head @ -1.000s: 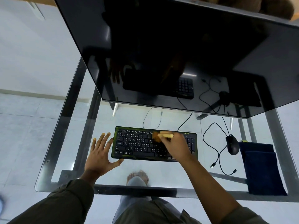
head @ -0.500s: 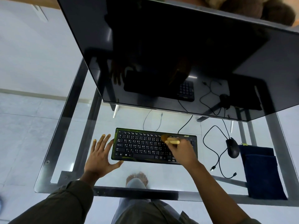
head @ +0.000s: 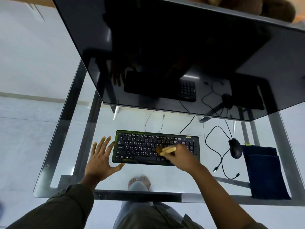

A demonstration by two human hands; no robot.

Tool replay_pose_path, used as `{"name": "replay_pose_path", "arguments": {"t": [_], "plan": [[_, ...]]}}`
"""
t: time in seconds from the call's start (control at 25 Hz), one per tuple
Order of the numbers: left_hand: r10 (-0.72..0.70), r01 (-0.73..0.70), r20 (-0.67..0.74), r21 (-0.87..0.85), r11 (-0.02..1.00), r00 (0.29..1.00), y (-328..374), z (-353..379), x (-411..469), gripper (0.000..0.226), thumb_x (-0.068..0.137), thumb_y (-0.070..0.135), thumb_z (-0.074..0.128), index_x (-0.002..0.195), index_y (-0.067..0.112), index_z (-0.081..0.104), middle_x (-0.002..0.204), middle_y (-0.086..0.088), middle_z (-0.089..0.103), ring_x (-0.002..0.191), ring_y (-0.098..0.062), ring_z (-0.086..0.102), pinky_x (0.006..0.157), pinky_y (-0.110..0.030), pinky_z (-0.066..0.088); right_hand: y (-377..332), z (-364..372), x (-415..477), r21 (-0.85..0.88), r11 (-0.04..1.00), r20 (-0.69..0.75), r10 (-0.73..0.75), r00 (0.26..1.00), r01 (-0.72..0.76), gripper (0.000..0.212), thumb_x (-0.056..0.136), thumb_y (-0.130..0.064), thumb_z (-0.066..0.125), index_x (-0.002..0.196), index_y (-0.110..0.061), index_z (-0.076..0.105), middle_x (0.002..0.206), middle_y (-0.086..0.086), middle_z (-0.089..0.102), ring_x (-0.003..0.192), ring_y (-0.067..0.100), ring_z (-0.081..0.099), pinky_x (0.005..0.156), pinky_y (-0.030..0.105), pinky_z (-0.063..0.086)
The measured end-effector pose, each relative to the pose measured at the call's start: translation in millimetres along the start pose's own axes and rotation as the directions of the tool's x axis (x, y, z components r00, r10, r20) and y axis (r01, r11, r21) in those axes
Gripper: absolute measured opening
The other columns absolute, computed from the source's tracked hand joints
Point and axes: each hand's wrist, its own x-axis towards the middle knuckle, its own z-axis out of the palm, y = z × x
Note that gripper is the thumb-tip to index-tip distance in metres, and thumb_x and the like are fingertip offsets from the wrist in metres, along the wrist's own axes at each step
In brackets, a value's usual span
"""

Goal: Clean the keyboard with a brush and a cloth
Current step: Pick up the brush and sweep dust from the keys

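**A:** Status on the keyboard clean?

**B:** Brush phase, mid-way by my read. My right hand [head: 179,157] is clenched around the brush [head: 166,150], pale handle across my fingers, bristles down on the keys in the right-centre of the letter block.

**A:** Where's the keyboard sitting?

**B:** Black Acer keyboard [head: 142,147] flat on the glass table [head: 69,162], in front of the monitor [head: 181,55], cable running back under the screen. My left hand [head: 101,160] is released, fingers spread, palm flat on the glass, with fingertips and thumb against the keyboard's left edge to brace it.

**A:** What's covered so far?

**B:** Can't tell from how it looks. Keys are too small to show dust or no dust. Bristles are on the main block; the keys at the right end are partly under my hand.

**A:** Cloth?

**B:** Not started. Dark blue cloth [head: 264,171] lies folded at the right edge of the table, well apart from the keyboard, past the mouse [head: 235,148] and its loose cable [head: 214,154]. Neither hand is near it.

**A:** So what's left?

**B:** Likely the rest of the brushing, then put the brush down, pick up the cloth and wipe. Call it under halfway.
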Motion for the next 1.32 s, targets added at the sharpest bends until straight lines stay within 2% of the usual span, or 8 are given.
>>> {"name": "replay_pose_path", "arguments": {"t": [0.12, 0.28, 0.4, 0.52, 0.68, 1.04, 1.12, 1.32], "plan": [[-0.003, 0.003, 0.007, -0.008, 1.000, 1.000, 0, 1, 0, 0.100, 0.077, 0.086, 0.045, 0.153, 0.021, 0.035, 0.166, -0.006, 0.023, 0.156, -0.025, 0.010, 0.124, -0.059, 0.015, -2, 0, -7, -0.017, 0.999, -0.183, 0.047, 0.982, -0.051, 0.021, 0.094, -0.034, 0.067, 0.106, -0.022, 0.078, 0.080, 0.001, 0.077, 0.059, 0.012, 0.065, 0.057, 0.026, 0.051], [0.004, -0.004, 0.005, -0.001, 1.000, 1.000, 0, 0, -1, 0.100, 0.078, 0.086, 0.044, 0.153, 0.021, 0.035, 0.166, -0.006, 0.024, 0.156, -0.025, 0.011, 0.124, -0.058, 0.015, 0, 3, -19, -0.033, 0.999, 0.070, -0.002, 0.998, 0.005, 0.020, 0.093, -0.034, 0.067, 0.108, -0.024, 0.077, 0.095, -0.002, 0.078, 0.079, 0.016, 0.072, 0.072, 0.033, 0.057], [0.002, -0.002, 0.000, 0.000, 1.000, 1.000, 1, -1, -1, 0.099, 0.078, 0.086, 0.043, 0.152, 0.021, 0.037, 0.165, -0.006, 0.025, 0.156, -0.025, 0.012, 0.124, -0.059, 0.015, 3, 1, -23, -0.061, 0.997, -0.133, 0.040, 0.990, -0.049, 0.021, 0.095, -0.033, 0.065, 0.109, -0.023, 0.077, 0.085, -0.001, 0.078, 0.069, 0.016, 0.071, 0.063, 0.028, 0.055], [0.008, -0.008, 0.001, -0.011, 1.000, 1.000, 0, -1, -1, 0.099, 0.078, 0.086, 0.042, 0.152, 0.021, 0.036, 0.165, -0.007, 0.025, 0.155, -0.026, 0.012, 0.123, -0.059, 0.015, 15, 3, -29, -0.097, 0.995, 0.017, 0.008, 1.000, -0.006, 0.020, 0.093, -0.032, 0.064, 0.103, -0.023, 0.078, 0.094, -0.006, 0.078, 0.073, 0.012, 0.071, 0.068, 0.033, 0.059], [0.005, -0.005, 0.000, -0.005, 1.000, 1.000, 0, 0, 0, 0.099, 0.077, 0.086, 0.043, 0.152, 0.022, 0.036, 0.165, -0.006, 0.025, 0.155, -0.026, 0.012, 0.124, -0.059, 0.015, 31, -4, -29, -0.179, 0.978, -0.181, 0.070, 0.981, -0.103, 0.020, 0.091, -0.030, 0.061, 0.089, -0.020, 0.078, 0.071, -0.001, 0.074, 0.057, 0.016, 0.066, 0.060, 0.035, 0.058], [0.004, -0.004, -0.005, -0.022, 1.000, 1.000, 0, 0, 0, 0.100, 0.076, 0.087, 0.044, 0.152, 0.023, 0.035, 0.165, -0.006, 0.025, 0.155, -0.025, 0.012, 0.124, -0.058, 0.013, 29, -1, -26, 0.071, 0.997, -0.103, 0.051, 0.993, -0.044, 0.020, 0.090, -0.035, 0.073, 0.106, -0.026, 0.078, 0.088, -0.009, 0.078, 0.061, -0.001, 0.067, 0.057, 0.018, 0.052], [0.001, -0.001, -0.002, -0.023, 1.000, 1.000, 1, 0, 0, 0.100, 0.077, 0.087, 0.043, 0.152, 0.022, 0.036, 0.165, -0.006, 0.025, 0.156, -0.025, 0.011, 0.124, -0.058, 0.013, 29, -7, -20, 0.085, 0.994, -0.323, 0.090, 0.942, -0.065, 0.020, 0.090, -0.032, 0.072, 0.106, -0.022, 0.078, 0.077, -0.003, 0.077, 0.051, 0.004, 0.063, 0.052, 0.019, 0.049], [0.003, -0.003, -0.004, -0.030, 1.000, 1.000, -1, 0, -1, 0.099, 0.077, 0.086, 0.044, 0.151, 0.022, 0.037, 0.165, -0.006, 0.026, 0.155, -0.025, 0.013, 0.124, -0.058, 0.014, 22, -10, -6, 0.047, 0.999, -0.234, 0.013, 0.972, -0.002, 0.022, 0.092, -0.031, 0.071, 0.110, -0.022, 0.078, 0.101, -0.005, 0.078, 0.078, 0.004, 0.072, 0.073, 0.020, 0.057]]}}
